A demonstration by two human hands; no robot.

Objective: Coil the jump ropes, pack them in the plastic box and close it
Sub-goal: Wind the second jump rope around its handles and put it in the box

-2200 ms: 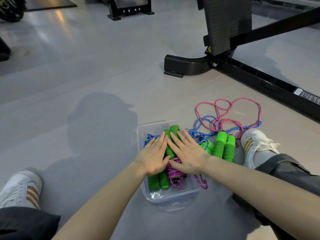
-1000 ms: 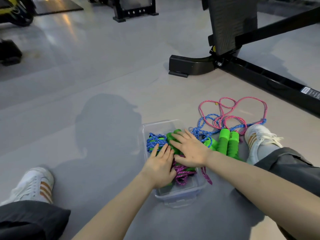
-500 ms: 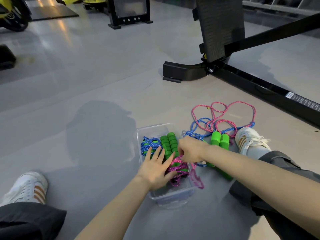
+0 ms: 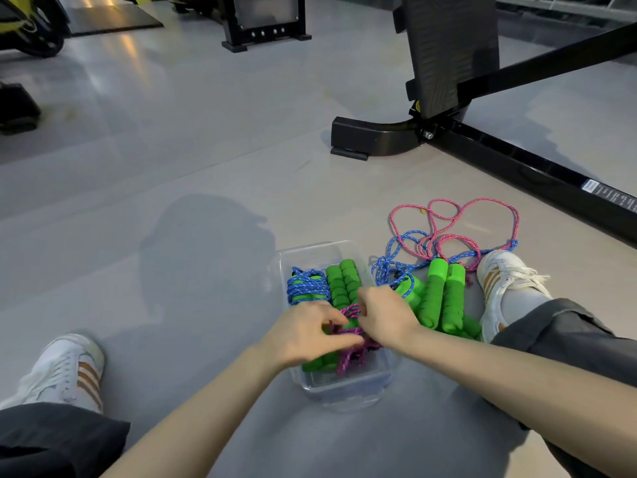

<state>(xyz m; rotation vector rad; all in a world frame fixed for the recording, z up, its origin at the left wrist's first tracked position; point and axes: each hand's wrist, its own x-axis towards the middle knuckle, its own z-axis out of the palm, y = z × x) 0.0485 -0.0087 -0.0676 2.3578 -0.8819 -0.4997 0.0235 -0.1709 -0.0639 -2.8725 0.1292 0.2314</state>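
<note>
Black frame [image 4: 375,139], perhaps bench; 2 sneakers [image 4: 65,370].

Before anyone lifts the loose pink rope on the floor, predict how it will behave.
The pink rope lies in slack, wandering loops, so it is probably floppy and will dangle. It crosses the blue rope, so the two may tangle and drag together. The ribbed green handles there look like foam: likely light, grippy.

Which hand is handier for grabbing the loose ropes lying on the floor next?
Probably right. The loose jump ropes and green handles lie right of the plastic box, beside the right hand; the left hand, pinching the boxed pink rope, would cross over.
</note>
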